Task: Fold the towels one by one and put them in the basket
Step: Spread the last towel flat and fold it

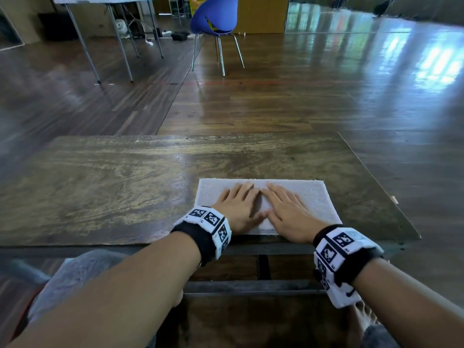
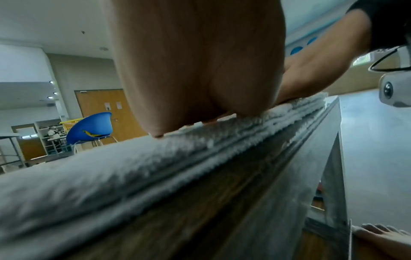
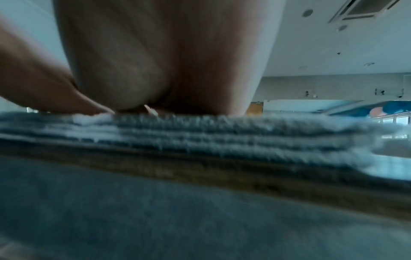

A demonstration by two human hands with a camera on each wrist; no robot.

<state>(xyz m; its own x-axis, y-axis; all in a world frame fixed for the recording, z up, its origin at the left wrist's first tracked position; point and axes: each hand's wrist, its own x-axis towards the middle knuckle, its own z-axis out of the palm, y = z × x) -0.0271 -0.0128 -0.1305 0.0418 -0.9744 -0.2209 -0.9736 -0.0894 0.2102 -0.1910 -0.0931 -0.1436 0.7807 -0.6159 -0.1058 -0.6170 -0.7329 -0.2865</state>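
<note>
A folded grey-white towel (image 1: 311, 194) lies flat at the near edge of the wooden table (image 1: 113, 184), right of centre. My left hand (image 1: 238, 204) and right hand (image 1: 286, 207) rest side by side on top of it, palms down, fingers straight. The wrist views show the towel's stacked layers (image 2: 155, 158) (image 3: 222, 137) under the heels of my left hand (image 2: 200, 70) and right hand (image 3: 160, 58). More grey towel fabric (image 1: 75, 275) lies low at the left, beside my left forearm. No basket near the table is in sight.
A blue chair (image 1: 213, 16) stands on the wooden floor beyond the table, with a yellow crate (image 1: 197, 3) behind it. A folding table (image 1: 105, 1) is at the far left. The tabletop's left half is bare wood.
</note>
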